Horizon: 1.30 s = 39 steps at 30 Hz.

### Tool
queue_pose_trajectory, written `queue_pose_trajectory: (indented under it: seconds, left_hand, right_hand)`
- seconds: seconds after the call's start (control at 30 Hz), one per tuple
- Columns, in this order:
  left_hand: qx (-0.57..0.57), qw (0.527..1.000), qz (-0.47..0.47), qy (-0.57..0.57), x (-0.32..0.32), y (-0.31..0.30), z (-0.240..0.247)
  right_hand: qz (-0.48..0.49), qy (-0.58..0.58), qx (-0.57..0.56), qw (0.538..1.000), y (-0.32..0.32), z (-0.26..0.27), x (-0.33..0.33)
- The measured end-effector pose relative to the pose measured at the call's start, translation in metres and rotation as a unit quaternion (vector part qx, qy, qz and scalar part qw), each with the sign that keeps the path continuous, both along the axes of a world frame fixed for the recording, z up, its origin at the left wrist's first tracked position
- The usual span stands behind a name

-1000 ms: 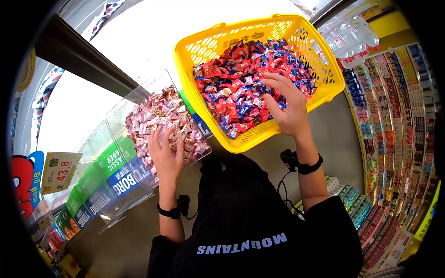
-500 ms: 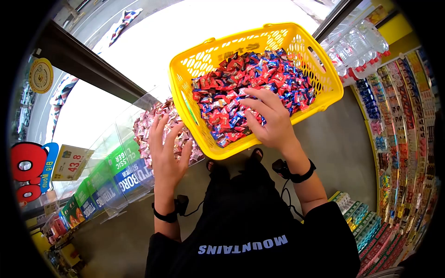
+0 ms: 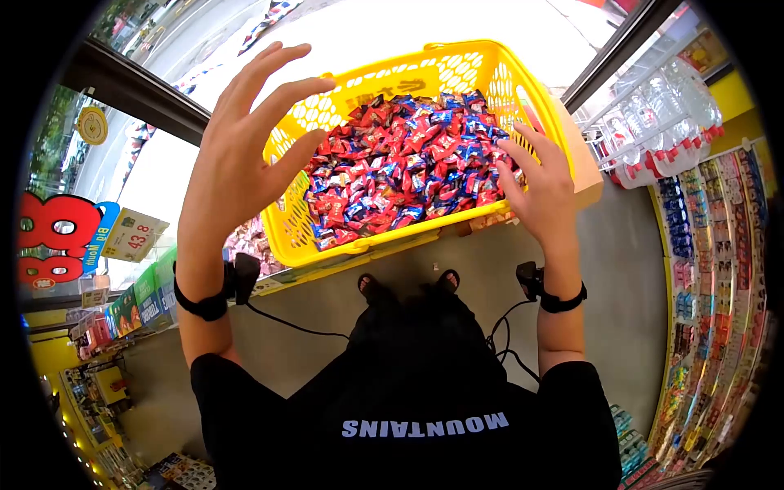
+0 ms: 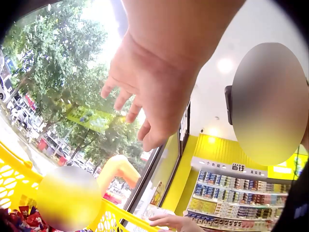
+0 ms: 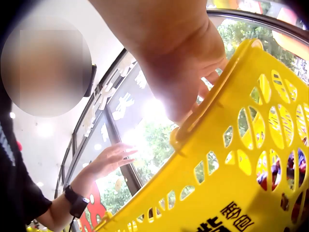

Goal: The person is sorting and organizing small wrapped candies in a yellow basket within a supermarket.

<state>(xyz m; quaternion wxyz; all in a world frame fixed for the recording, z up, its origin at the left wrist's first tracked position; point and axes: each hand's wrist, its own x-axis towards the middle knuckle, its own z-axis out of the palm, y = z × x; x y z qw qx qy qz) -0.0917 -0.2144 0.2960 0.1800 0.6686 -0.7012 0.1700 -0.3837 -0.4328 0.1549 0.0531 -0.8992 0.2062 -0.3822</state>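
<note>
A yellow perforated plastic basket holds a heap of small candies in red and blue wrappers. My left hand is raised over the basket's left side, fingers spread and nothing in them. In the left wrist view, that same hand hangs in the air above the basket. My right hand is at the basket's right front corner, fingers loosely bent over the inside. The right wrist view shows its fingertips partly hidden behind the yellow rim. Pink wrapped candies peek out beneath the basket's left corner.
A cardboard box shows beside the basket's right end. Bottle packs and stocked shelves line the right. At left are a price sign and green-blue cartons. Tall glass panes face a street.
The basket has shifted left in view and now covers most of the pink candies. My left hand has risen from those candies; my right hand has moved from over the red-blue heap to the right corner.
</note>
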Motion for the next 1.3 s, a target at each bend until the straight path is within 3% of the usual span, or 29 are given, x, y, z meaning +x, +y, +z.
queue_pose_trajectory:
  seconds: [0.17, 0.27, 0.4, 0.53, 0.6, 0.9, 1.03, 1.3]
  left_hand:
    - [0.011, 0.997, -0.070, -0.020, -0.022, -0.091, 0.006]
    - [0.026, 0.992, -0.120, 0.006, -0.031, -0.135, -0.034]
    - [0.160, 0.972, -0.171, 0.014, -0.051, -0.171, -0.113]
    - [0.254, 0.916, -0.309, -0.029, -0.067, -0.190, -0.169]
    - [0.313, 0.889, -0.333, -0.011, -0.072, -0.187, -0.186]
    - [0.354, 0.899, -0.255, -0.043, -0.031, -0.179, -0.180]
    - [0.324, 0.925, -0.199, -0.032, -0.005, -0.164, -0.187]
    - [0.345, 0.929, -0.131, 0.009, 0.014, -0.130, -0.180]
  right_hand:
    - [0.019, -0.023, 0.031, 0.999, -0.035, -0.008, -0.010]
    - [0.022, -0.021, 0.056, 0.998, -0.035, -0.012, -0.008]
    - [-0.016, -0.031, 0.071, 0.997, -0.032, -0.013, -0.009]
    - [-0.034, -0.033, 0.094, 0.994, -0.032, -0.014, -0.010]
    - [-0.041, -0.012, 0.105, 0.994, -0.032, -0.013, -0.010]
    - [-0.066, -0.020, 0.108, 0.992, -0.032, -0.013, -0.006]
    - [-0.069, -0.032, 0.107, 0.991, -0.033, -0.013, -0.005]
    - [-0.069, -0.034, 0.110, 0.991, -0.032, -0.012, -0.005]
